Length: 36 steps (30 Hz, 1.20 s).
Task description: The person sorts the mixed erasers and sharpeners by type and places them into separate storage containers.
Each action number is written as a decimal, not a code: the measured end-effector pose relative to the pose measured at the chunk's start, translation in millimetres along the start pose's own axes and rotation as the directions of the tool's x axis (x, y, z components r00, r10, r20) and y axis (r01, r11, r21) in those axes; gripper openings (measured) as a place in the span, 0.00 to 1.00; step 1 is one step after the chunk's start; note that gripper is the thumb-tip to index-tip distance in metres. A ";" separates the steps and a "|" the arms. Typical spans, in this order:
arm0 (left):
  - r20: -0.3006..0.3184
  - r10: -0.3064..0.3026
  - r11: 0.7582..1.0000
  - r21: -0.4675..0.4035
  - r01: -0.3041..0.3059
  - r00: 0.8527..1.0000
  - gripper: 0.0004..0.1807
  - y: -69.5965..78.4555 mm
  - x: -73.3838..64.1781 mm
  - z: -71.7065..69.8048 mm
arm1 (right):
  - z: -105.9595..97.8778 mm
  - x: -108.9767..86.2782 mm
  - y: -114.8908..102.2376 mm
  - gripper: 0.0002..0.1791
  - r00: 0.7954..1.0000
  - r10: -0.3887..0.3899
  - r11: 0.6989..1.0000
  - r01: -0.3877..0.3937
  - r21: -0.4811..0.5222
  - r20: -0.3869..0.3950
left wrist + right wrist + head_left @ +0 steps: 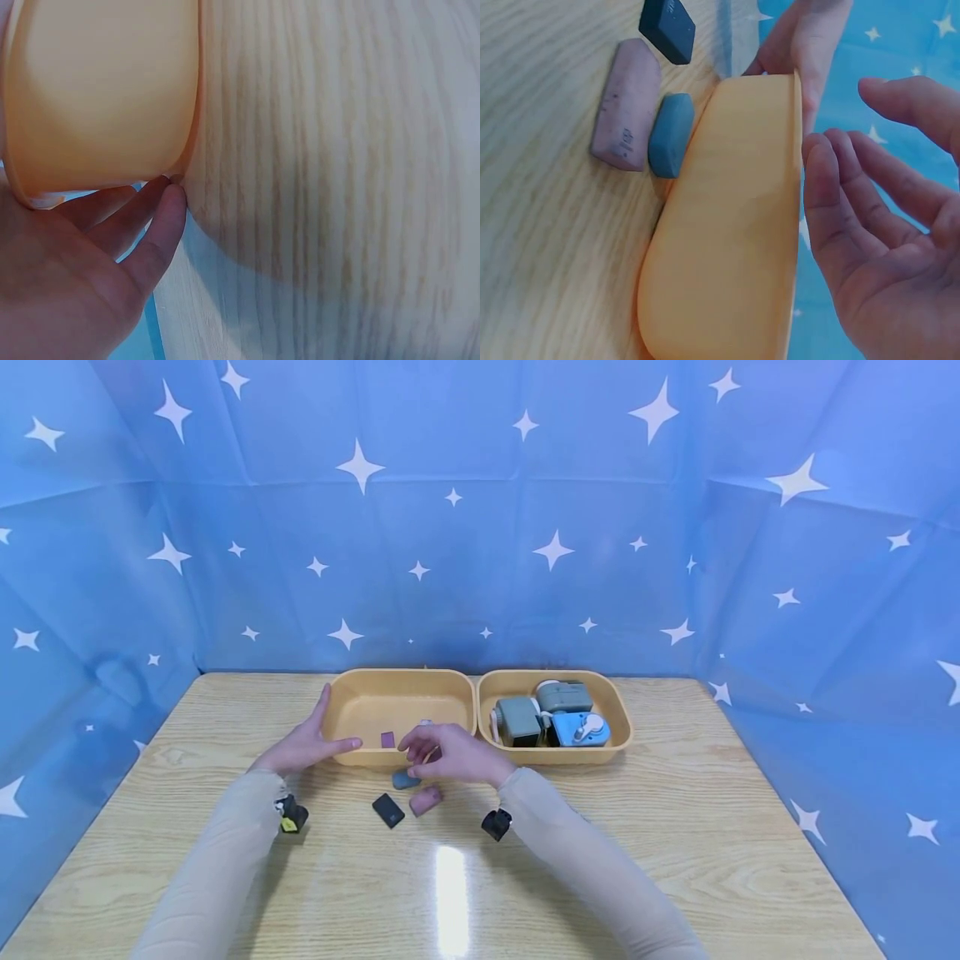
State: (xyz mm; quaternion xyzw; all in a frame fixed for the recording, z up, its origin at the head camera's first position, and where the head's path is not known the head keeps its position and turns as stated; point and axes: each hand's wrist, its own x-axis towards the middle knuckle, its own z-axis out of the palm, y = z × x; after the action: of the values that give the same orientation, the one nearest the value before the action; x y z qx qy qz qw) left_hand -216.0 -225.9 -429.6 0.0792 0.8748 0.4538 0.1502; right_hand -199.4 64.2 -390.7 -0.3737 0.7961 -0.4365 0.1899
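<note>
Work looks partly done: purple block point(387, 740) and pale piece point(426, 722) lie in left tray point(397, 712), left of centre; blue-grey block point(406, 779), pink block point(426, 800) and black block point(388, 810) are left outside, lower centre. Right hand point(459, 753), thumb and fingers apart, hangs unladen over the tray's near rim; left hand point(303, 743), spread, touches its end.

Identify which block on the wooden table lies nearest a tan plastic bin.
The blue-grey oblong block, close beside the left bin; the larger pink oblong block and the black rectangular block lie farther out.
</note>
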 end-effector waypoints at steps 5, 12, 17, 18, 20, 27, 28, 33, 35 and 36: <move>-0.001 0.008 1.000 -0.016 -0.008 1.000 0.66 0.6 0.6 -0.5 | 3.7 -4.1 1.1 0.19 1.000 0.020 1.000 -0.020 -0.002 0.020; 0.002 0.019 0.999 -0.027 -0.018 1.000 0.66 -0.7 1.2 -1.6 | 8.7 -8.9 5.4 0.20 0.998 0.018 1.000 -0.018 0.013 0.053; -0.001 0.013 1.000 -0.027 -0.013 1.000 0.66 -1.3 1.8 -1.6 | 11.8 -14.0 9.2 0.23 0.995 0.035 0.999 -0.038 0.022 0.088; -0.002 0.012 1.000 -0.025 -0.012 1.000 0.66 -1.3 1.7 -1.5 | 12.6 -14.8 10.2 0.23 0.994 0.046 0.998 -0.049 0.027 0.097; -0.001 0.008 1.000 -0.022 -0.008 1.000 0.66 -0.8 1.5 -1.3 | 14.2 -16.3 12.5 0.24 0.992 0.062 0.997 -0.066 0.037 0.112; -0.001 0.001 1.000 -0.016 -0.001 1.000 0.67 -0.9 2.0 -0.7 | 18.5 -20.2 16.4 0.22 0.992 0.066 0.997 -0.069 0.026 0.109; -0.001 0.002 1.000 -0.019 -0.002 1.000 0.67 -1.2 2.2 -0.7 | 19.3 -20.6 17.2 0.22 0.992 0.064 0.997 -0.067 0.027 0.109; -0.002 0.001 0.999 -0.032 -0.001 1.000 0.67 -1.6 3.0 0.0 | 25.1 -23.0 25.1 0.21 0.991 0.086 0.996 -0.087 -0.004 0.101; -0.003 0.000 0.999 -0.033 0.000 1.000 0.67 -1.6 3.1 0.2 | 28.0 -24.0 29.2 0.21 0.991 0.090 0.996 -0.087 -0.036 0.098; -0.003 -0.001 0.999 -0.033 0.001 1.000 0.67 -1.7 3.1 0.3 | 29.4 -24.4 30.9 0.21 0.992 0.082 0.996 -0.078 -0.053 0.094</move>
State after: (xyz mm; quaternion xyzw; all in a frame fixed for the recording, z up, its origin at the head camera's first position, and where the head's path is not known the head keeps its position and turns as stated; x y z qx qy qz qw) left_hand -218.8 -225.8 -431.7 0.0756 0.8674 0.4683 0.1503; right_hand -178.4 77.0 -433.2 -0.3666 0.8110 -0.3902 0.2360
